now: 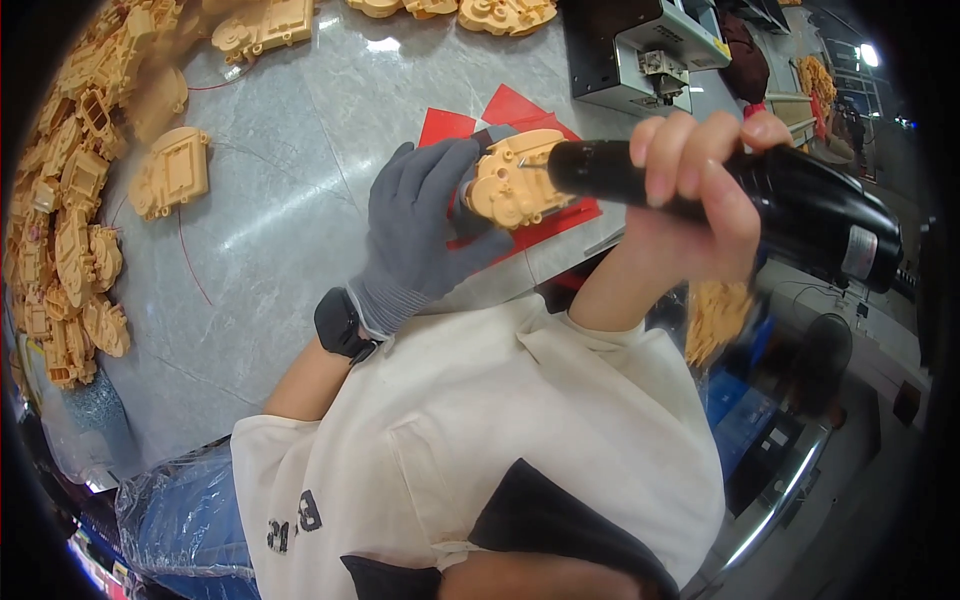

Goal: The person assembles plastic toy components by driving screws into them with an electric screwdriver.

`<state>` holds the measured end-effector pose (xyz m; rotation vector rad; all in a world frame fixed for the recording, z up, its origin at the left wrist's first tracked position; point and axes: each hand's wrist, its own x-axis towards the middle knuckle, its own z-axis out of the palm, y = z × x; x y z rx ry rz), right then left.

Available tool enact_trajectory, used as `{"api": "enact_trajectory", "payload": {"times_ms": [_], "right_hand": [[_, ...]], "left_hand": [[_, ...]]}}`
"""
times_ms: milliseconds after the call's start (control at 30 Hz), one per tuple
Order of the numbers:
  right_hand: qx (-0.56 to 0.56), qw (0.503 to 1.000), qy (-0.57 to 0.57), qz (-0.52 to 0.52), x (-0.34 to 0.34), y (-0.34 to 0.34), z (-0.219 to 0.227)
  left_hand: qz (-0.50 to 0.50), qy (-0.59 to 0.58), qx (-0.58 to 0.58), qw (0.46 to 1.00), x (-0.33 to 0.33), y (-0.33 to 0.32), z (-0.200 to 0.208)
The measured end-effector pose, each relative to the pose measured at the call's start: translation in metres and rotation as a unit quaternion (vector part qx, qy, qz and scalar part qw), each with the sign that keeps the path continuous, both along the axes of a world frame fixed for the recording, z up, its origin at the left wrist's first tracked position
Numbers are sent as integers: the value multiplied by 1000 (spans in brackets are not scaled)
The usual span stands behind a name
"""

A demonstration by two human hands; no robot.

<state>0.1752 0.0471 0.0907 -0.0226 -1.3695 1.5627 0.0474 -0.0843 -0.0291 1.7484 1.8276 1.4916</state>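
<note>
My left hand (pixel 420 215), in a grey knit glove, closes its fingers and thumb around the left side of a pale orange plastic housing (pixel 510 185). Rounded bosses and recesses show on the housing's upper face. Bare-skinned, my right hand (pixel 700 190) wraps round a black electric screwdriver (pixel 825 205), which lies slanted with its nose to the left. A thin bit reaches from that nose to the face of the housing; whether it touches a screw is too small to tell. Red sheets (pixel 445 126) lie on the table beneath the held housing.
Many similar housings are heaped along the left edge (pixel 85 165), and one loose housing (pixel 172 173) sits apart from them on the grey table (pixel 270 210). More lie at the far edge (pixel 505 14). A black-and-silver machine (pixel 625 50) stands at the far right.
</note>
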Motion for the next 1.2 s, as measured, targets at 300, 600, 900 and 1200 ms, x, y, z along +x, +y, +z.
{"api": "enact_trajectory", "payload": {"times_ms": [300, 600, 900, 1200], "right_hand": [[9, 999, -26, -26, -18, 5, -13], [-53, 998, -25, -12, -15, 11, -18], [-72, 997, -21, -18, -8, 15, -23], [-164, 978, 30, 125, -2, 7, -15]], "left_hand": [[-23, 2, -44, 999, 1, 0, -9], [-26, 3, -20, 999, 1, 1, -8], [-22, 7, -24, 999, 1, 0, -5], [-40, -26, 34, 998, -11, 2, -3]]}}
